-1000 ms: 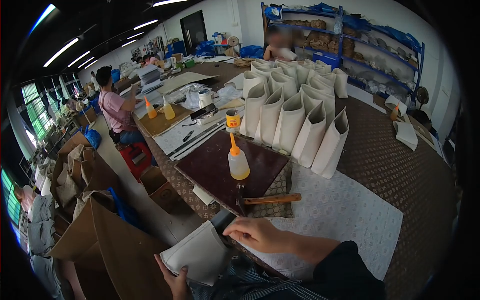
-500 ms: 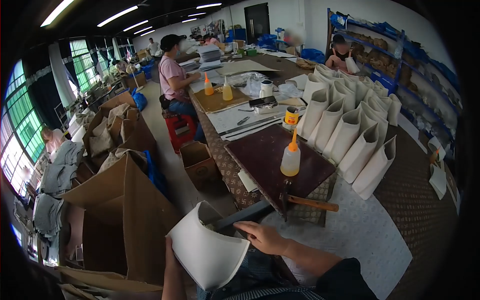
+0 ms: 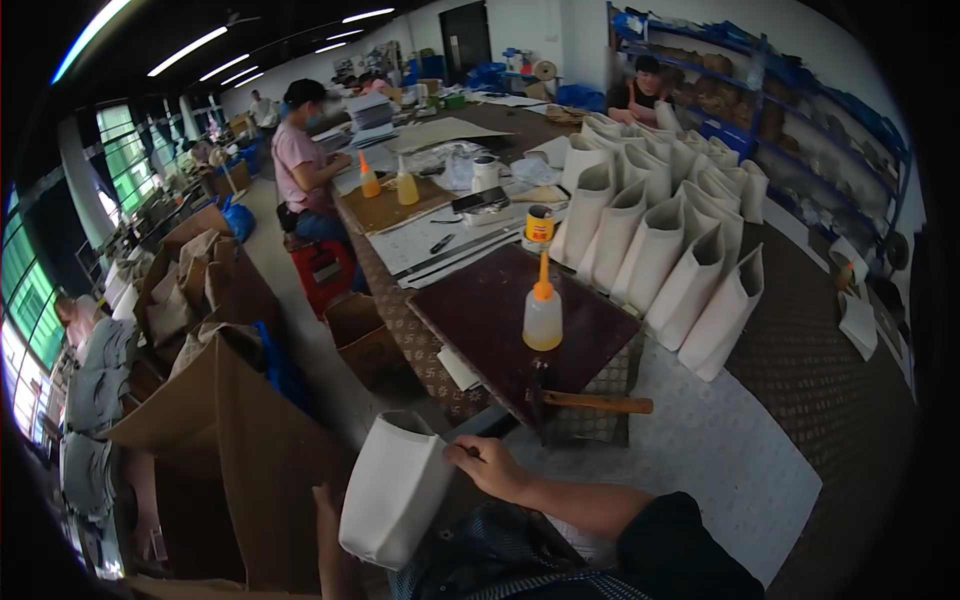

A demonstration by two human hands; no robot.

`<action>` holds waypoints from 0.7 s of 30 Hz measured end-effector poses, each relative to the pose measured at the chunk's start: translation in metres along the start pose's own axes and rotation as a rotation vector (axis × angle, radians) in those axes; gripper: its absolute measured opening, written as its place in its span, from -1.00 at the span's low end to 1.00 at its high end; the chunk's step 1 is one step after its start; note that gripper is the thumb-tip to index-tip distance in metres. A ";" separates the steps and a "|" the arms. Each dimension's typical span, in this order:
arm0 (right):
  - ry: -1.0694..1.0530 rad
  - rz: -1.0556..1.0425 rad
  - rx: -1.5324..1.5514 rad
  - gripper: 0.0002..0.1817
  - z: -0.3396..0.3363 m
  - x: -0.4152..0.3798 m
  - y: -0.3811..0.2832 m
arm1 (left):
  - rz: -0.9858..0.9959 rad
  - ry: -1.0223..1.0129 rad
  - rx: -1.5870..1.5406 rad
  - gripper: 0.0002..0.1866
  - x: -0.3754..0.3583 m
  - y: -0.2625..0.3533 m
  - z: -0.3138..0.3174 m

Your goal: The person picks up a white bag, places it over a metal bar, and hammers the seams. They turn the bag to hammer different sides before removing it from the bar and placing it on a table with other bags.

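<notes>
In both hands (image 3: pixel 490 468), hollow white pouch (image 3: pixel 393 490)

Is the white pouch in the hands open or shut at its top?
Open. The pouch stands upright between the left hand and right hand, and its top rim gapes, showing a dark hollow inside.

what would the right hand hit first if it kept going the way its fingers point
The right hand points left, fingertips already at the rim of the white bag, so it would probably meet that bag's open mouth first. Depth is hard to judge here.
</notes>
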State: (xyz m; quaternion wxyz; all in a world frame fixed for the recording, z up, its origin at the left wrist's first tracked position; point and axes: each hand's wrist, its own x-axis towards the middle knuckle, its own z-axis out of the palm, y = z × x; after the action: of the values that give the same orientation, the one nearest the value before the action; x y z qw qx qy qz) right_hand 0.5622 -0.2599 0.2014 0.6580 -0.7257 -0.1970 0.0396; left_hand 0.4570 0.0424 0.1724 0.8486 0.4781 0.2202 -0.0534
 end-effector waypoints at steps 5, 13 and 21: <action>0.155 0.131 0.128 -0.59 0.006 0.001 0.027 | 0.432 -0.127 0.119 -0.02 -0.006 0.014 0.043; 0.127 0.191 0.203 -0.65 0.007 -0.007 0.042 | 0.771 0.019 0.837 -0.09 -0.002 -0.005 0.072; 0.160 0.303 0.323 -0.58 0.008 -0.008 0.034 | 0.843 0.088 0.925 -0.15 -0.001 -0.011 0.070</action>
State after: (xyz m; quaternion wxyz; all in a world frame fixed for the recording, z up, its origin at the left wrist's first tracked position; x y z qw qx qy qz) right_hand 0.5600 -0.2573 0.1657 0.7657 -0.6330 -0.0240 0.1113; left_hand 0.4757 -0.0224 0.1950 0.4920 0.8434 0.0013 0.2158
